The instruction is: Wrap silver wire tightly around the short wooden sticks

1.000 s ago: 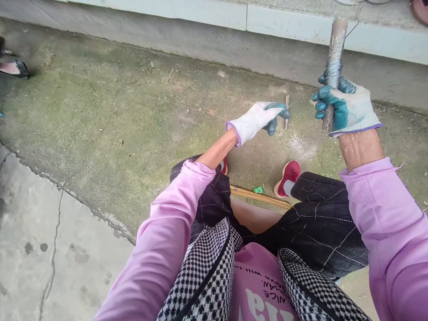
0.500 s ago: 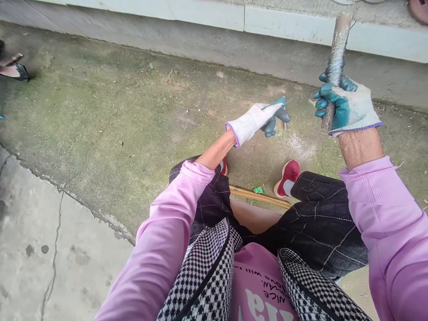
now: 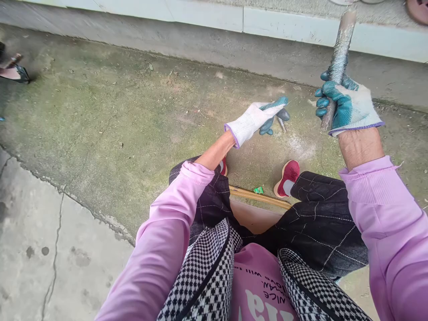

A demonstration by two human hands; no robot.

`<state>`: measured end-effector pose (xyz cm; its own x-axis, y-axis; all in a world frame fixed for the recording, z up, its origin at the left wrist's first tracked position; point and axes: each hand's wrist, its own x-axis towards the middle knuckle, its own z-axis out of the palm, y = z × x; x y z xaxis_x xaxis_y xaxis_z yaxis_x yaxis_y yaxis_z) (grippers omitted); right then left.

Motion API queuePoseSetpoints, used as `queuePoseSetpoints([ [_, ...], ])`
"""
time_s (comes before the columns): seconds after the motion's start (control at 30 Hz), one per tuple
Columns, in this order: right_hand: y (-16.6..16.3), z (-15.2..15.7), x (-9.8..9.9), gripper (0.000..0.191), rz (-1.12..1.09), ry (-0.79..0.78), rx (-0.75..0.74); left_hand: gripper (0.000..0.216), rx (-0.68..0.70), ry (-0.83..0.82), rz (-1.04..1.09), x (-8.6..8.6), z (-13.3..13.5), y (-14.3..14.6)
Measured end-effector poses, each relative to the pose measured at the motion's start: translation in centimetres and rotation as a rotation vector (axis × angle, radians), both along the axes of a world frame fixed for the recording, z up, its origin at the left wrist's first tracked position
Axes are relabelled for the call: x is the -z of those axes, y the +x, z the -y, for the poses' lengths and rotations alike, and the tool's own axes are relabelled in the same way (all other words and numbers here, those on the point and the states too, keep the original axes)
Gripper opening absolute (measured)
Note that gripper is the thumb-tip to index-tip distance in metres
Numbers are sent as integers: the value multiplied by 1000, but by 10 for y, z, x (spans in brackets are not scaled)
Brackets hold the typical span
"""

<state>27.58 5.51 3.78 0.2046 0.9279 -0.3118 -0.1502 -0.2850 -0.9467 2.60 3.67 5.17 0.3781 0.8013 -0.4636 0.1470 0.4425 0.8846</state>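
Note:
My right hand (image 3: 347, 107), in a white glove with teal coated fingers, is wrapped round a stick wound with thin silvery wire (image 3: 339, 62). The stick is tilted, its brown bare end upward. Left of it, my left hand (image 3: 262, 117) wears a matching glove, its fingers pressed together in a pinch. A fine wire-like tip shows past the index finger. Below the fingers a short greyish rod-like piece (image 3: 282, 125) sticks out. Most of what this hand holds is hidden by the glove.
A raised ledge with white tiles (image 3: 207, 15) runs along the back. Between my red shoes lie bamboo-like strips (image 3: 259, 196) and a small green packet (image 3: 258, 190). Pale powder (image 3: 301, 146) marks the mossy concrete. Another person's dark shoe (image 3: 15, 73) is at far left.
The wire-wound stick leans slightly further right at its top. The rod-like piece under my left hand has turned from near upright to slanted. Both hands stay almost in place.

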Motion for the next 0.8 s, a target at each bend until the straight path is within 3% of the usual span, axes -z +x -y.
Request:
queuePoseSetpoints([
  [0.27,15,-3,6,44,64,17,47,51,-148,107,-138,8,-2,0],
  [0.47,17,0,3,48,155,-5,26,27,-19,146,-168,0,2,-2],
  [0.57,15,0,3,49,162,-8,18,16,2,174,-236,4,0,-4],
  [0.67,13,-5,7,42,195,1,23,15,129,254,-271,11,2,-7],
  [0.73,11,-10,10,32,334,-19,4,17,266,284,-251,14,8,-7],
  [0.8,7,-12,11,27,624,-31,-116,19,364,243,-230,12,16,-6],
])
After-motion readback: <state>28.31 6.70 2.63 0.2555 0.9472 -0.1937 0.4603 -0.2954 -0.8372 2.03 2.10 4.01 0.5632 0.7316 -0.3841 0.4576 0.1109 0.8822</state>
